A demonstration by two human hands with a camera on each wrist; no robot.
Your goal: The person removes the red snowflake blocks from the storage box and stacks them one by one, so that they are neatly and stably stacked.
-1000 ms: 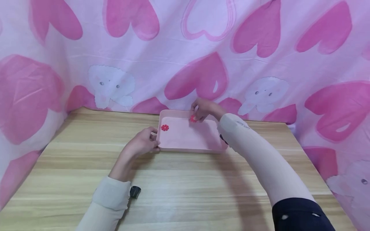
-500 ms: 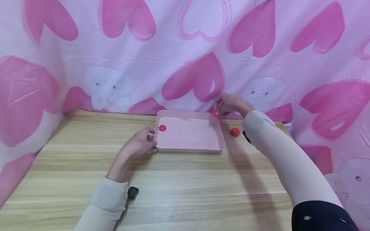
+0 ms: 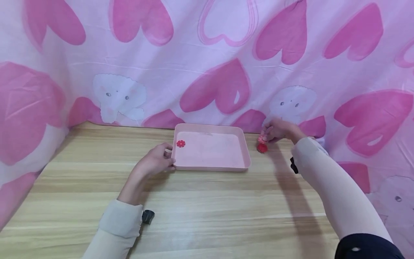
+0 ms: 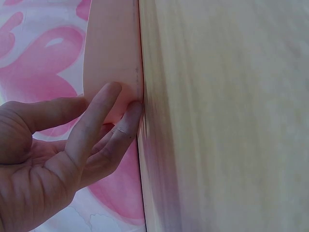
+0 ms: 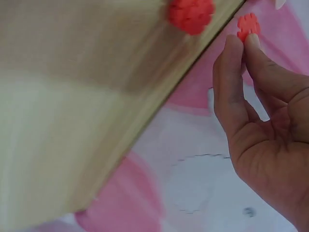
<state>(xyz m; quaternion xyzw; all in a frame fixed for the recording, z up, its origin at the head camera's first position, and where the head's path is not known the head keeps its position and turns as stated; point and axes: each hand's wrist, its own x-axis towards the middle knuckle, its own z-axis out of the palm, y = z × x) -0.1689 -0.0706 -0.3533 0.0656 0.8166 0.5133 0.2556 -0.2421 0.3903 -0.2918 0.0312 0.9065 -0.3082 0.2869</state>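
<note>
A pink tray (image 3: 210,151) lies near the back of the table, with one flat red snowflake building piece (image 3: 180,144) inside at its left. My left hand (image 3: 157,158) holds the tray's left end; in the left wrist view its fingertips (image 4: 115,88) touch the pink wall around the corner. Right of the tray, my right hand (image 3: 279,129) pinches another red snowflake piece (image 5: 248,26) between thumb and finger. Just below that piece in the head view sits a red ball of joined pieces (image 3: 262,148) on the table. Whether the pinched piece touches the ball is unclear.
The wooden table (image 3: 200,216) runs back to a pink heart-printed cloth (image 3: 145,72) hanging behind and at both sides. A black clip-like object (image 3: 148,217) shows at the left cuff, another (image 3: 293,165) at the right cuff.
My right hand has moved right from the tray's back edge to above the red ball, carrying the pinched snowflake piece. The ball came into view from behind the sleeve. My left hand stays put.
</note>
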